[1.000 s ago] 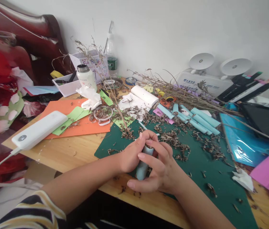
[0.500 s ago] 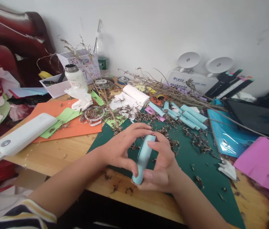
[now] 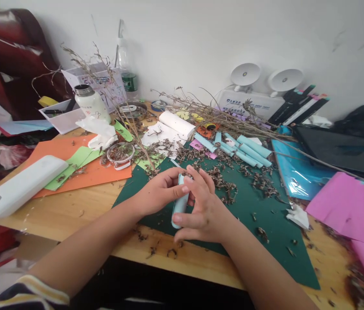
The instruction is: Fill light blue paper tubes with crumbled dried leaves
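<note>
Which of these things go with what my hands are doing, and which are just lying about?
Likely in the job: blue paper roll in your left hand, right hand at it; other blue rolls; dried leaves; green mat.

Seemingly just lying about: white power bank; open white bottle; pink paper.

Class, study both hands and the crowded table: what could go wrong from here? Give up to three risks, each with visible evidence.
1. The pale blue tube is held in the left hand, with the right hand also at it; too hard a squeeze might dent it.
2. Dried bits lie near the table's front edge; a forearm might brush some off.
3. The white bottle stands uncapped; a bump might tip it, though its contents are not visible.
</note>
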A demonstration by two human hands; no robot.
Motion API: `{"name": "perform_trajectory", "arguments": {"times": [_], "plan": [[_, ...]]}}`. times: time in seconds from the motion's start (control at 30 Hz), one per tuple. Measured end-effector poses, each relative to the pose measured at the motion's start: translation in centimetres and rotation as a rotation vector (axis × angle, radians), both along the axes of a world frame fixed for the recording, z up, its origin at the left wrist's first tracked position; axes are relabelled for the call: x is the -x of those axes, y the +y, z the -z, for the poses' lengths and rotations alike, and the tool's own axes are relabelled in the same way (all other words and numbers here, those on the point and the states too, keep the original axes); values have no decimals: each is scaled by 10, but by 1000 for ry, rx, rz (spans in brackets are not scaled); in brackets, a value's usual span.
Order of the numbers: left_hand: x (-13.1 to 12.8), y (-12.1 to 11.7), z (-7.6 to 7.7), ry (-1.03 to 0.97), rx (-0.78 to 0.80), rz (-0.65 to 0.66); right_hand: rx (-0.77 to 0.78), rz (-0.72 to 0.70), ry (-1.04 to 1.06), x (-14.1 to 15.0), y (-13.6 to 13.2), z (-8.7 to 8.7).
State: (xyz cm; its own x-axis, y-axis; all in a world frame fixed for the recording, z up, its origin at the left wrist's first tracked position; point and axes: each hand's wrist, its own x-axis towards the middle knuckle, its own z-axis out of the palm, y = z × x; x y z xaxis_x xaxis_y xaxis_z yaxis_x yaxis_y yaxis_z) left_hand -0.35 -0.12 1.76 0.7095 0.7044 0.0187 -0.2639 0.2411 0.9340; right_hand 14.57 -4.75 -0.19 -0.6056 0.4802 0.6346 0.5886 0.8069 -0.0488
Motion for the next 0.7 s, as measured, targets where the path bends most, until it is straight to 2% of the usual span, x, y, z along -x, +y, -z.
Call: {"name": "perform_trajectory", "arguments": {"times": [0.13,0.3,0.37,0.53,0.7], "plan": [[2,0,1,43,-135,-49,32,-2,85,-6,2,-2],[4,-7,4,246,-505,1,179,99,415,-25,10,-6],[3,-9,7,290,-608,24,200,90,463,-29,13,-8],[-1,-9,16,244,-670,-13,147,-21,315,-22,13,-12],[-2,-9,18,208,-663,-20,179,-25,363,-17,13,-13]]}}
